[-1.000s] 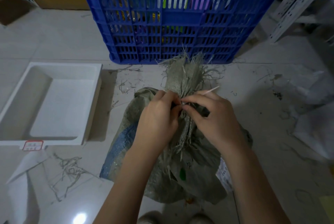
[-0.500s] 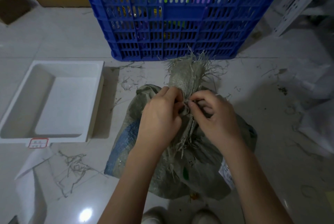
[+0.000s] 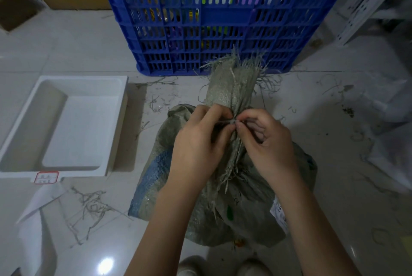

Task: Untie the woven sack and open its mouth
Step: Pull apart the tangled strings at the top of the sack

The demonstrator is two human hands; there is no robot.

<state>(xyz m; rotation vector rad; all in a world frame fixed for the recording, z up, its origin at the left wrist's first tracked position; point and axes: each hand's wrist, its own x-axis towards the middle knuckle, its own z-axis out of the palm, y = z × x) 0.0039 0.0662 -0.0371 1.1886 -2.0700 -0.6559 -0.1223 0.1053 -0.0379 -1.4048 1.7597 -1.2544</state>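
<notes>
Woven sack (image 3: 223, 186) sits on the floor (image 3: 89, 48) in front of the blue crate (image 3: 223, 19), white tray (image 3: 64, 124) off to its left. Neck still bunched, frayed top (image 3: 234, 77) sticking up toward the crate. Both hands meet at the tie (image 3: 233, 121): left hand (image 3: 198, 142) pinching the cord at the neck, right hand (image 3: 269, 142) fingertips nipped on the knot. Versus a second ago, the stiff loose strand poking out past the right hand is gone from sight and the right fingers have curled tighter onto the knot. Likely reading: still picking the knot loose, not undone yet; mouth stays closed.
</notes>
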